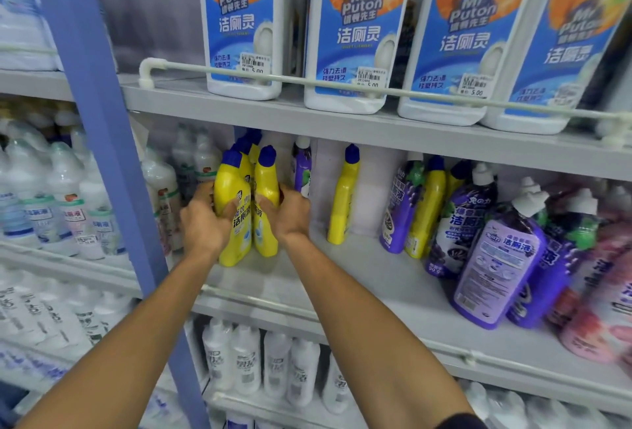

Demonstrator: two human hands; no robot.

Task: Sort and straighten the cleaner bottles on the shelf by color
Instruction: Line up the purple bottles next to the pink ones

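One in each hand.
My left hand (205, 220) clasps the left yellow bottle (236, 230), my right hand (289, 216) the right yellow bottle (266, 185); both stand touching.

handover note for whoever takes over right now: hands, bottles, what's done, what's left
Left hand grips the left front yellow; right hand grips the right front yellow, side by side at the left end of the shelf.
Done: a yellow group stands there, more behind those two.
Left: lone yellow mid-shelf, two yellows among the purples on the right, one purple behind the yellow group; the purples lean.
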